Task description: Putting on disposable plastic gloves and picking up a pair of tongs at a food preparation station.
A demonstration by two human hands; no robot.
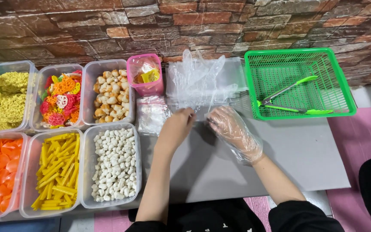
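My bare left hand (176, 127) pinches the near edge of the clear plastic bags (202, 81), fingers closed on the film. My right hand (232, 129), inside a thin clear glove, has its fingers curled on that edge just beside it. Left of the bags stands a pink cup (145, 74); right of them sits a green basket (299, 81) holding green tongs (295, 99).

Green basket (342, 81), pink cup (144, 74), yellow sticks (56, 169)

Head camera, looking steeply down

It faces a brick wall (202, 25) from close above the tabletop (245, 163), with both forearms reaching in from the bottom edge.
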